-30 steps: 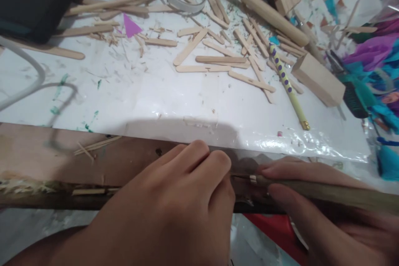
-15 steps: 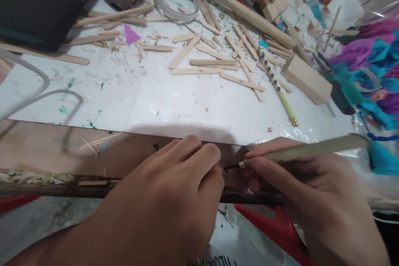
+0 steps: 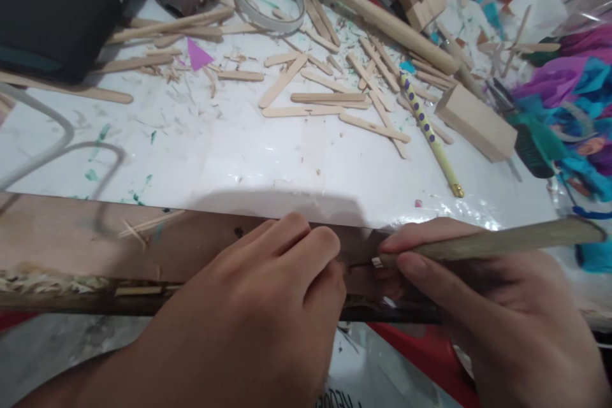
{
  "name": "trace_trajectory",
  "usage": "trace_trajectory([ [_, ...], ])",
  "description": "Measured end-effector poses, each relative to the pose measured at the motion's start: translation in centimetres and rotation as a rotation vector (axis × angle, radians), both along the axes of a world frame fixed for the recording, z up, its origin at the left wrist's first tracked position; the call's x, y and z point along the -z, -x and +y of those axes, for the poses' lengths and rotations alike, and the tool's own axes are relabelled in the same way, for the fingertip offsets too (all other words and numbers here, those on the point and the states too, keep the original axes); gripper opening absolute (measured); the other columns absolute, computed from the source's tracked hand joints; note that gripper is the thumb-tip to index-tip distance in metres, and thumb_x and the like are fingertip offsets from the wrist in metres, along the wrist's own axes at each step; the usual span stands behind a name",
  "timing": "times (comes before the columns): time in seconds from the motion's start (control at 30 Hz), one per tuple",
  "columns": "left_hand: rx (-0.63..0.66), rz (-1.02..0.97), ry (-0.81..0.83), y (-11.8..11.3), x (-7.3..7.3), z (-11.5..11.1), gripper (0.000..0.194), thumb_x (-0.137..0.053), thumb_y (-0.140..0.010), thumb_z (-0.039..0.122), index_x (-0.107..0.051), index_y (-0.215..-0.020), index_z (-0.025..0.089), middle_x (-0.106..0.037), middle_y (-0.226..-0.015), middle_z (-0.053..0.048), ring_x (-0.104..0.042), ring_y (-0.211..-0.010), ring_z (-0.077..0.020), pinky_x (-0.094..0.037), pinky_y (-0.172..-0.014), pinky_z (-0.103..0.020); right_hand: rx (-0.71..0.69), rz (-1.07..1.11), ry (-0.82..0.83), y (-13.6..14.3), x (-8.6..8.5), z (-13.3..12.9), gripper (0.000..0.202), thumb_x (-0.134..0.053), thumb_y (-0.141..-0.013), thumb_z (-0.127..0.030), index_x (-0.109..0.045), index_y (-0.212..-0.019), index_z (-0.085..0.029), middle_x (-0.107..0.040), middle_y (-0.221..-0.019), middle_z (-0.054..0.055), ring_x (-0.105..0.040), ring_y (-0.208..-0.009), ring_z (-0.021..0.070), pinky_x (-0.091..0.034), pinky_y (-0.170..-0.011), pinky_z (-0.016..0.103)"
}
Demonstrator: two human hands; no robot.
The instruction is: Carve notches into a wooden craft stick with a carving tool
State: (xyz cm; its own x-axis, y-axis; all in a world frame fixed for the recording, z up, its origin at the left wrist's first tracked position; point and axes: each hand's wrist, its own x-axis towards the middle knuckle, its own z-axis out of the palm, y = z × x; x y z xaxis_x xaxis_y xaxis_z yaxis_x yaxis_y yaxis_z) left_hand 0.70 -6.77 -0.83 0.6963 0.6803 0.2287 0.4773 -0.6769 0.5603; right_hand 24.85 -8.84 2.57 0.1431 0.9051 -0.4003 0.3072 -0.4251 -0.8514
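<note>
My left hand (image 3: 261, 290) is closed near the table's front edge, fingers curled down; whatever lies inside it is hidden. Just to its right, my right hand (image 3: 497, 312) is wrapped around a thin-bladed tool with a wooden handle (image 3: 507, 241). The tool lies nearly level, its thin dark tip pointing at my left fingers. I cannot tell whether the tip touches anything. A small flat wood piece (image 3: 138, 291) lies along the table edge, left of my left wrist.
Craft sticks (image 3: 329, 98) are scattered on the white sheet (image 3: 229, 153). Behind them are a tape roll (image 3: 239, 6) and a hammer (image 3: 382, 16). A dotted pencil (image 3: 433, 140), a wood block (image 3: 475, 121) and coloured paper (image 3: 554, 86) lie right. A black object (image 3: 62, 13) stands far left.
My right hand and the tool have shifted a little to the right, away from my left hand. My left hand stays closed in about the same place. The view has shifted slightly.
</note>
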Motion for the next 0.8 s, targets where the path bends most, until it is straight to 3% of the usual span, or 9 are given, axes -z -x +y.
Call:
trace_trajectory([
  [0.17, -0.014, -0.008, -0.033, -0.1, -0.2, 0.3, 0.035, -0.042, -0.114, 0.011, -0.075, -0.104, 0.013, -0.071, -0.101, -0.006, -0.064, -0.094, -0.0279, -0.061, -0.080, -0.047, -0.116, -0.393, -0.362, -0.4, 0.4, -0.8, 0.006, -0.089, -0.092, -0.038, -0.086, -0.097, -0.041, -0.084, -0.095, -0.006, -0.082, -0.085, 0.0157, -0.069, -0.080, 0.019],
  [0.23, -0.019, -0.021, -0.032, 0.0, -0.1, 0.3, 0.035, -0.041, -0.114, 0.010, -0.075, -0.103, 0.013, -0.071, -0.102, -0.006, -0.063, -0.093, -0.0272, -0.061, -0.082, -0.045, -0.152, -0.388, -0.400, -0.3, 0.5, -0.5, 0.008, -0.088, -0.092, -0.035, -0.086, -0.097, -0.040, -0.085, -0.094, -0.005, -0.082, -0.083, 0.0164, -0.070, -0.079, 0.020],
  [0.3, -0.004, -0.012, -0.009, 0.1, 0.1, 0.2, 0.031, -0.045, -0.112, 0.009, -0.075, -0.107, 0.013, -0.071, -0.104, -0.006, -0.062, -0.096, -0.0272, -0.060, -0.085, -0.044, -0.155, -0.242, -0.291, -0.1, 0.5, 0.3, 0.004, -0.088, -0.091, -0.036, -0.085, -0.090, -0.033, -0.083, -0.084, -0.001, -0.080, -0.068, 0.0166, -0.067, -0.062, 0.019],
  [0.33, 0.003, -0.004, 0.006, 0.2, 0.2, 0.2, 0.028, -0.048, -0.111, 0.009, -0.075, -0.108, 0.013, -0.071, -0.105, -0.006, -0.062, -0.097, -0.0271, -0.059, -0.086, -0.044, -0.145, -0.144, -0.201, 0.1, 0.4, 0.9, 0.011, -0.088, -0.090, -0.039, -0.084, -0.086, -0.029, -0.081, -0.075, 0.000, -0.077, -0.060, 0.0160, -0.064, -0.054, 0.018],
  [0.47, -0.049, -0.045, 0.069, 0.0, 0.0, 0.0, 0.028, -0.051, -0.107, 0.000, -0.074, -0.104, 0.016, -0.069, -0.101, -0.004, -0.061, -0.096, -0.0233, -0.057, -0.087, -0.038, -0.147, 0.168, 0.041, 0.4, -0.1, 2.8, 0.026, -0.092, -0.084, -0.043, -0.078, -0.078, -0.022, -0.073, -0.062, 0.000, -0.071, -0.052, 0.0121, -0.055, -0.048, 0.013],
  [0.8, -0.094, -0.071, -0.008, -0.2, -0.5, 0.4, 0.031, -0.052, -0.108, 0.001, -0.077, -0.107, 0.019, -0.071, -0.100, -0.004, -0.065, -0.089, -0.0165, -0.053, -0.076, -0.027, -0.131, 0.254, 0.025, 0.6, 0.5, 2.8, 0.029, -0.084, -0.086, -0.040, -0.073, -0.069, -0.018, -0.072, -0.060, 0.004, -0.064, -0.050, 0.0125, -0.050, -0.047, 0.019],
])
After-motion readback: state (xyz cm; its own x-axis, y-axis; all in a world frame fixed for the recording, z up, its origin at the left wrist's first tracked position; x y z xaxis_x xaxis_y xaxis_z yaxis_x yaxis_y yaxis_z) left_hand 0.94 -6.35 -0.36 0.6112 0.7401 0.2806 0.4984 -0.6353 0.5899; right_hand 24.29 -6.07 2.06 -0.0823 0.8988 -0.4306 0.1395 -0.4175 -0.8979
